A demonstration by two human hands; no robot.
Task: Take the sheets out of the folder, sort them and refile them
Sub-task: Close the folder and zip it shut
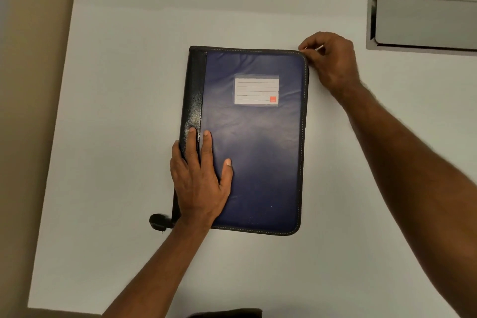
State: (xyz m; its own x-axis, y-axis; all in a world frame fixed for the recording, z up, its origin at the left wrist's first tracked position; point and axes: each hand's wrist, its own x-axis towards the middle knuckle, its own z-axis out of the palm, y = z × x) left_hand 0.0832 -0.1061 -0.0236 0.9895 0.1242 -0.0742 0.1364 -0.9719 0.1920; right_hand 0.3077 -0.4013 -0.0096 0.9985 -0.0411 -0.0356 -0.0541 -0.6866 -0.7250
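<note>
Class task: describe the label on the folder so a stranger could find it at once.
Start at the white desk, then the blue zip folder lying closed at its middle. On the cover's upper half sits the label: a white ruled card, blank, with a small orange square in its lower right corner.

The closed folder (pixel 255 142) lies on the desk (pixel 116 85) under the left hand (pixel 200 178), its far right corner at the right hand (pixel 330 59), a cable hatch (pixel 423 22) beyond.

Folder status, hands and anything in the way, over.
Left hand flat on zip folder. Right hand pinching at its top right corner. Folder closed, no sheets out. Nothing in the way.
</note>
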